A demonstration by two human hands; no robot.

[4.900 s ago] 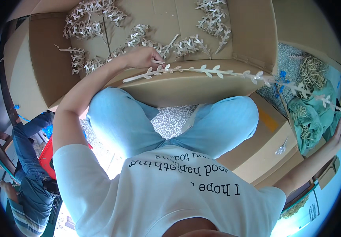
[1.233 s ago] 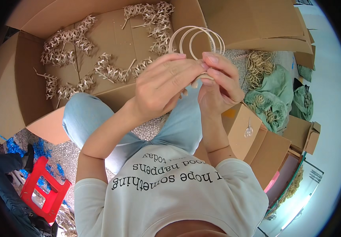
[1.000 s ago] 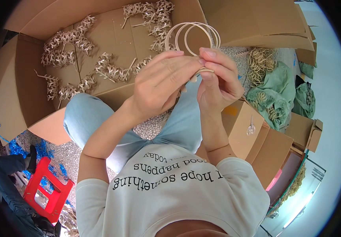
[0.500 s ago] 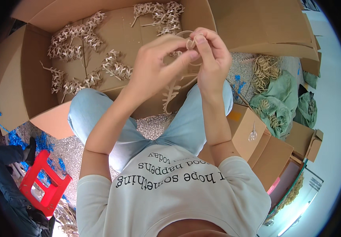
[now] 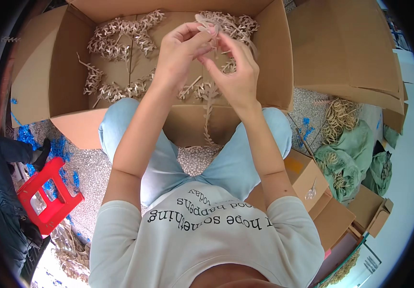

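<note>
Over the large cardboard box (image 5: 75,62), both my hands are raised close together. My left hand (image 5: 180,53) is closed in a pinch on a pale leaf garland (image 5: 204,21), whose loops are blurred at the fingertips. Beside it, my right hand (image 5: 238,72) has its thumb and fingers apart, with the fingertips close to the garland; whether they touch it is hard to see. Inside the box lie several beige leaf garlands (image 5: 125,36) in folded bunches. One leafy strand (image 5: 208,113) hangs over the near wall of the box between my knees.
To the right are a bundle of tan cord loops (image 5: 340,117), green plastic sacks (image 5: 348,153) and smaller cardboard boxes (image 5: 307,173). A red plastic stool (image 5: 53,201) stands at left, near another person's leg (image 5: 5,156). Blue shreds (image 5: 55,146) litter the speckled floor.
My hands have moved left and a little up in the view. The right hand's fingers have spread from a pinch on a strip loop, and the box appears shifted right and lower.
</note>
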